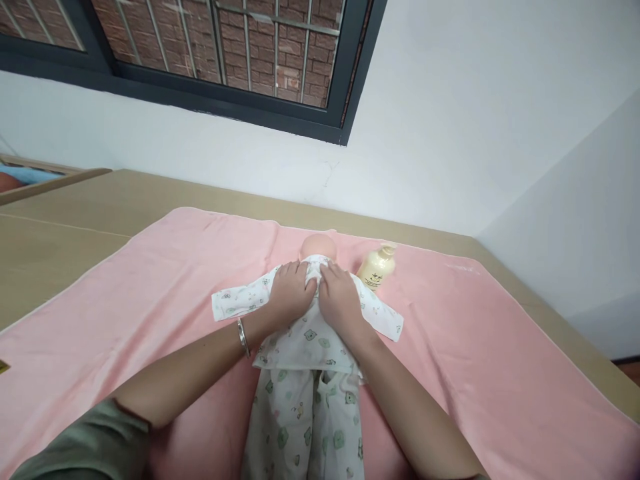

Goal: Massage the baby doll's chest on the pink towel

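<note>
currently: one clothed doll (319,245)

position: near the far edge of the blanket (475,320), about midway.
shirt (311,337), trousers (287,427): seemingly on already.
left hand (291,292), right hand (343,300): open, flat on shirt; any fastening left beneath cannot be told.
bottle (376,268): beside doll, untouched.

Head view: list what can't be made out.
All in the head view:
Shirt, patch under the palms: hidden by the left hand and right hand.
Trousers, lower ends: cut off by the bottom edge.
Bottle, small print: too tiny to read.
Blue item: cut off by the left edge.
</note>
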A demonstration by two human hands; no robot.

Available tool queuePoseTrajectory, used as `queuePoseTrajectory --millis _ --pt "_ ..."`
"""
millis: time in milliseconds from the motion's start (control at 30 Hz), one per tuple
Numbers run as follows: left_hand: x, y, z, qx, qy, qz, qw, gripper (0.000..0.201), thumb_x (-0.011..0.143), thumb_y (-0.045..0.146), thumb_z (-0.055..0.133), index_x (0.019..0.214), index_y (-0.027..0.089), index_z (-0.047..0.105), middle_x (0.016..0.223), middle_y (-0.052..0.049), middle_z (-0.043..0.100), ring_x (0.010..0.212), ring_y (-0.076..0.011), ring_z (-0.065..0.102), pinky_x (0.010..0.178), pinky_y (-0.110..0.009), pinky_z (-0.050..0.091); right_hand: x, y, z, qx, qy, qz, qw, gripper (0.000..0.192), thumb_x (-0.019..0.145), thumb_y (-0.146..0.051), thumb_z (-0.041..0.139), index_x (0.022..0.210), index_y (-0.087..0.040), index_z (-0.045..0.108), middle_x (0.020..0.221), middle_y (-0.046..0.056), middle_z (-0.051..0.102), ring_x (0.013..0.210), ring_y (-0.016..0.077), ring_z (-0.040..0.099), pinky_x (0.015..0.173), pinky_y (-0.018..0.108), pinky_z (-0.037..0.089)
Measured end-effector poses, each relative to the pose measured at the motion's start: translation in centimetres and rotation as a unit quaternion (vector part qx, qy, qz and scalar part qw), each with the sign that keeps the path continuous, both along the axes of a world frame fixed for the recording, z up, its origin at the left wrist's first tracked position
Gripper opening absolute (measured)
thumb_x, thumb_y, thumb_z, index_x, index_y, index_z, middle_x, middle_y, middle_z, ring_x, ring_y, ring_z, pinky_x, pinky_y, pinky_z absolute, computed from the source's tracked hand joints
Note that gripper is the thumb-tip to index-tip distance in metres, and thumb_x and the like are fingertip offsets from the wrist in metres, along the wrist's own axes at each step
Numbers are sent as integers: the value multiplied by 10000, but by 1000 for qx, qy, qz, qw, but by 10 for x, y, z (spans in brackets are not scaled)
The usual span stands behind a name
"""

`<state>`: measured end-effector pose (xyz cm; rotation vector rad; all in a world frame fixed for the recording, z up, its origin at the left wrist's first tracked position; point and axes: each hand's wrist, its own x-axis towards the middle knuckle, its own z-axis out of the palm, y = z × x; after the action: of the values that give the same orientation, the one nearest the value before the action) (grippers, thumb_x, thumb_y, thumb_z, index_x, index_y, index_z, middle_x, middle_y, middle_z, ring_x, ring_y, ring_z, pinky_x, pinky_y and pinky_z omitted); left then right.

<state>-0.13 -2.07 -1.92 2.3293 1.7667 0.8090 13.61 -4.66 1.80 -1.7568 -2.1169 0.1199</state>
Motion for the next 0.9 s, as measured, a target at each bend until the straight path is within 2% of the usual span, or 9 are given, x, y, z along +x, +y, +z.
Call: queuePoseTrajectory --millis 100,200,300,400,500,600,667,767,900 --pt "0 -3 8 -26 -10 -20 999 460 972 307 427 1359 95 557 1264 -200 675 1228 -341 610 1064 -499 459 2 -4 6 -19 -20 50 998 502 1023 -177 353 1481 -98 541 1563 190 522 1468 307 464 1214 499 345" --pt "8 -9 18 -20 -77 -48 996 624 946 326 466 1515 72 419 1445 -223 588 1372 -362 521 1153 -533 398 11 -10 25 -20 42 64 997 485 1017 -197 370 1452 -146 579 1441 158 644 1352 279 591 1117 432 470" --pt "25 -13 34 -32 -146 -130 980 573 917 339 510 1451 133 522 1453 -180 607 1383 -350 516 1194 -535 370 30 -13 47 15 122 -10 992 480 1003 -264 409 1430 -172 608 1389 132 685 1304 281 633 1070 418 518" --pt "46 -12 54 -101 -245 -178 948 488 885 327 553 1347 191 632 1447 -129 637 1392 -330 524 1215 -506 364 56 -9 61 103 161 -91 977 527 987 -280 400 1449 -112 588 1477 167 614 1411 305 543 1167 470 444" --pt "67 -3 72 -215 -428 -191 857 393 896 328 545 1229 193 703 1416 -115 671 1402 -305 545 1225 -436 371 81 3 60 169 166 -102 966 579 963 -226 378 1512 -101 513 1575 172 513 1511 304 418 1235 534 351" --pt "85 10 81 -320 -605 -191 703 397 955 343 465 1212 144 693 1363 -167 698 1370 -288 594 1196 -413 418 97 17 52 156 142 -68 975 648 934 -159 364 1577 -91 411 1644 161 419 1568 278 316 1265 525 309" --pt "93 17 85 -357 -674 -174 623 476 989 382 427 1323 110 629 1421 -202 653 1379 -274 593 1195 -397 422 100 23 47 120 104 -54 986 678 911 -116 353 1585 -46 374 1649 179 403 1573 279 302 1270 509 304" --pt "99 24 92 -387 -720 -143 557 620 1018 443 373 1507 73 467 1573 -217 511 1452 -238 521 1210 -338 399 97 26 45 90 28 -57 994 667 887 -77 353 1546 16 407 1615 223 439 1558 307 323 1274 529 278" --pt "101 30 102 -413 -736 -134 519 730 1028 489 320 1597 32 314 1661 -223 373 1515 -212 429 1197 -286 398 90 25 46 97 -45 -72 992 619 876 -50 369 1477 14 503 1545 235 523 1510 319 401 1267 537 268"
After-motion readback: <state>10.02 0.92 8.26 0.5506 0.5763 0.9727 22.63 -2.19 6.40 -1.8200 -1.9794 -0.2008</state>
